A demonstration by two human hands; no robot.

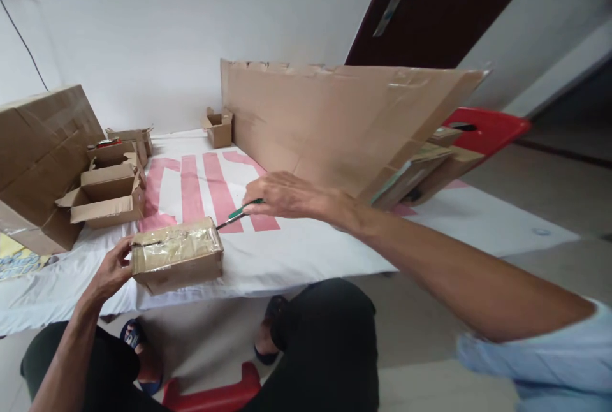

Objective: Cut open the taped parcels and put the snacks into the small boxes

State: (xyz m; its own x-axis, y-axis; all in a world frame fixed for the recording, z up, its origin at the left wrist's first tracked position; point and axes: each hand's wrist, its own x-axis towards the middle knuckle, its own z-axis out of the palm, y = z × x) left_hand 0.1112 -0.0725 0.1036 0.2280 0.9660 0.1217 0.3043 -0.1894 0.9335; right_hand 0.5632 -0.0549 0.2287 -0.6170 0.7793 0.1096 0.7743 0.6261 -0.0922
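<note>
A small cardboard box (179, 259), its top covered with shiny clear tape, lies near the front edge of the cloth-covered table. A dark line runs along part of the tape on its left side. My left hand (115, 265) grips the box's left end, fingers at the upper edge. In my right hand (277, 195), closed around it, is a slim green box cutter (238, 213). Its dark tip points down and left and meets the box's upper right edge. Part of the cutter is hidden in my fingers.
Open small boxes (108, 198) stand left beside a large carton (43, 163). Another small open box (218, 129) is at the back. A tall cardboard panel (325, 118) rises behind my right hand, with a red chair (497, 134) to its right.
</note>
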